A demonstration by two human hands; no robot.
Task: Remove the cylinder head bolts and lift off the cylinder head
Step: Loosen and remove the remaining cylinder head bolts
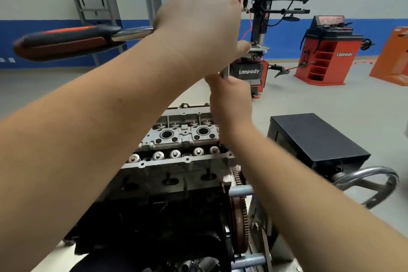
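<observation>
Left hand (198, 26) gripping ratchet (66, 41) head, right hand (229, 97) closed around extension bar (225, 72)

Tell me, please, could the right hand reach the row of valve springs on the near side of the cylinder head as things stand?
Probably yes, once it lets go: the right hand grips the extension bar just above the cylinder head, and nothing covers the near valve springs.

Background: a red-and-black "Lanpody" tyre changer (257, 28) stands on the grey floor (331, 99). To its right, well apart, stands a red "Lanpody" wheel balancer (326, 53). A grey metal chair (92, 4) stands against the blue-banded wall (55, 28). Nearer, a black rectangular box (318, 137).
</observation>
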